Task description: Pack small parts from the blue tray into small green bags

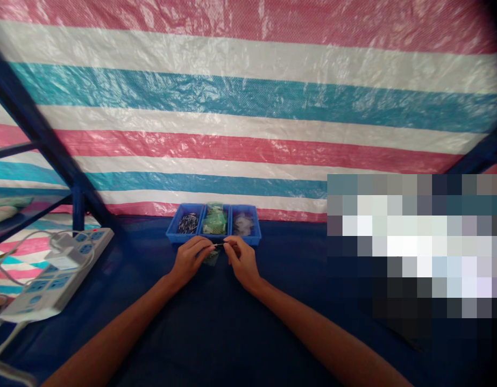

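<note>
Off left, a power strip (57,274) sits out of the way. The left hand (190,259) and right hand (242,260) pinch a thin metal pin (218,245) between them, above a small green packet (211,258), with the divided blue tray (176,231) just ahead, within easy reach.

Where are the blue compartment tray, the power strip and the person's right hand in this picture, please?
Blue compartment tray (213,239): head view, front wall.
Power strip (57,279): head view, white top face.
Right hand (243,262): head view, back of the hand.
</note>
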Tool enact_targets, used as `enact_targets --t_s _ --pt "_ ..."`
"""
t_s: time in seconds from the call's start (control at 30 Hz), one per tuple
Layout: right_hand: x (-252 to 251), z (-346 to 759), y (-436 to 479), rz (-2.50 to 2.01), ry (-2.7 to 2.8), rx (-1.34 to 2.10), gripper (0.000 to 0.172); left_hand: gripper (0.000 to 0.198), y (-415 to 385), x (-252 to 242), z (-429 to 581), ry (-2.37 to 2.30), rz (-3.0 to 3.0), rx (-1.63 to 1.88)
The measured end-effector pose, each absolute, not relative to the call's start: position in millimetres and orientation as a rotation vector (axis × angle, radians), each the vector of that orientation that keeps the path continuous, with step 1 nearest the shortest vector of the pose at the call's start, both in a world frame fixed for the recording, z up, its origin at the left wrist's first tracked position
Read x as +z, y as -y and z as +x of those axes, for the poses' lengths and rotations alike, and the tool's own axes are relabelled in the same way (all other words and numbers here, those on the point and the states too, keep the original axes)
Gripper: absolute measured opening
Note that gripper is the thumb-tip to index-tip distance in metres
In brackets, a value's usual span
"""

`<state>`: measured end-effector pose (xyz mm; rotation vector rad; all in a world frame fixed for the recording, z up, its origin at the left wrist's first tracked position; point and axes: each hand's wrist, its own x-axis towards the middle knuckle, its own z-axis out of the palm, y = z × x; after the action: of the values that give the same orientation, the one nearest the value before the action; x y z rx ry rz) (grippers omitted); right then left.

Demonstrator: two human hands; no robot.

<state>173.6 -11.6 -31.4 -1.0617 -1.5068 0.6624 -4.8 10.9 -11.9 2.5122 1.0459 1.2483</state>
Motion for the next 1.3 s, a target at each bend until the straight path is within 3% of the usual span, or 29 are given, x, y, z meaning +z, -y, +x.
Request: enact_targets --t_s 0.87,1.3 --pt "-29.2 174.4 12.0 -1.066 1.607 0.618 0.029 0.013 -10.8 -12.7 -2.5 -1.086 2.460 1.285" --pt "-29.4 172.4 12.3 -1.058 1.584 0.630 0.021 0.019 -12.7 -16.8 -4.8 -1.162 2.477 1.254"
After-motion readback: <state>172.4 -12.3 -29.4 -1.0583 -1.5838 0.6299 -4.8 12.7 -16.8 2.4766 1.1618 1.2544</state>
